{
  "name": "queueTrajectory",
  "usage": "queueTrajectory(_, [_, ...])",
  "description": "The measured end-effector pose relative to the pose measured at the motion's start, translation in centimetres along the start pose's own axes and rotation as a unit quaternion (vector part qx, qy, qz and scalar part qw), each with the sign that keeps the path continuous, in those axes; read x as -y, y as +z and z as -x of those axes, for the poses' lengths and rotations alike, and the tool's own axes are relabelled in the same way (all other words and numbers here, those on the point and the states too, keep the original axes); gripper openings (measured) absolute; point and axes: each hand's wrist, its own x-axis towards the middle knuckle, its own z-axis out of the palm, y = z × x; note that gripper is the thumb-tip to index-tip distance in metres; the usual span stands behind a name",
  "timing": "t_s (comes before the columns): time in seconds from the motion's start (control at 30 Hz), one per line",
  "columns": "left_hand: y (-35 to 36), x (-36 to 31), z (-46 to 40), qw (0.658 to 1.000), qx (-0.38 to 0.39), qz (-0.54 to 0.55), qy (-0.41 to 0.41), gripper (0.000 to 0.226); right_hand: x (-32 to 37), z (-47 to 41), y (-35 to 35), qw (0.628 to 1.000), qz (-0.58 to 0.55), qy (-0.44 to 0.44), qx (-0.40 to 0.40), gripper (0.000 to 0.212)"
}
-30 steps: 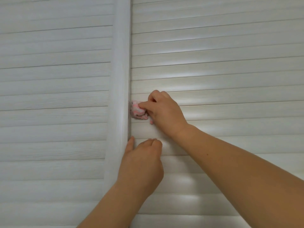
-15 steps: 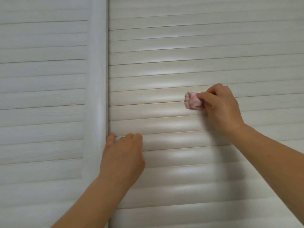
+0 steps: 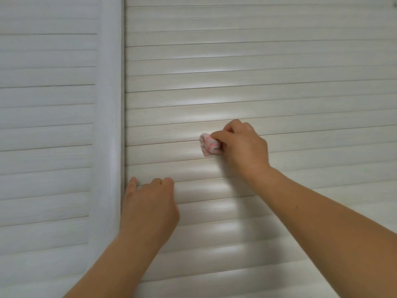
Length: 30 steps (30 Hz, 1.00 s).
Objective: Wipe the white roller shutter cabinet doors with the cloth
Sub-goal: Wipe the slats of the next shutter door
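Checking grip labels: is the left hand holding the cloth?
No, the right hand grips the pink-striped cloth; the left hand rests on the slats.

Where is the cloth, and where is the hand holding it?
cloth (image 3: 209,146), head view, on its bunched pink-and-white middle.
right hand (image 3: 245,147), head view, on the back of the hand.

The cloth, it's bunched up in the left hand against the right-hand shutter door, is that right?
Not quite: the head view shows the right hand holding the bunched cloth against the right-hand shutter door. The left hand holds nothing and rests on the slats.
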Motion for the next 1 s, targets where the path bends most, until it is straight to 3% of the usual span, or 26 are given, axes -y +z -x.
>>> queueTrajectory(0.07, [0.0,0.1,0.1,1.0,-0.002,0.001,-0.001,0.019,-2.3,0.2,-1.1,0.997,-0.053,0.045,-0.038,0.016])
queueTrajectory(0.17, [0.2,0.1,0.2,1.0,-0.002,0.009,-0.001,0.019,-6.2,1.0,-2.6,0.989,-0.018,0.1,-0.111,0.022])
queueTrajectory(0.3, [0.6,0.0,0.2,1.0,-0.02,0.007,0.01,0.018,-8.8,0.4,-3.4,0.936,-0.09,0.235,-0.247,0.029])
queueTrajectory(0.43, [1.0,-0.1,0.4,0.999,-0.031,-0.007,0.035,0.016,-8.0,-0.6,-1.7,0.933,-0.073,0.267,-0.232,0.032])
queueTrajectory(0.6, [2.1,0.3,0.7,0.993,-0.086,0.055,0.052,0.026,-3.4,-1.5,0.9,0.973,-0.05,0.151,-0.17,0.036])
queueTrajectory(0.73, [2.4,0.5,1.0,0.987,-0.126,0.08,0.057,0.041,0.8,-1.4,2.9,0.977,-0.095,0.078,-0.171,0.011])
queueTrajectory(0.87, [3.7,1.1,1.2,0.984,-0.134,0.082,0.081,0.017,4.3,-0.2,5.1,0.995,-0.065,-0.026,-0.069,0.041])
queueTrajectory(1.0, [4.7,1.6,1.5,0.988,-0.115,0.07,0.08,0.031,7.1,2.0,7.0,0.993,-0.075,-0.089,-0.036,0.03])
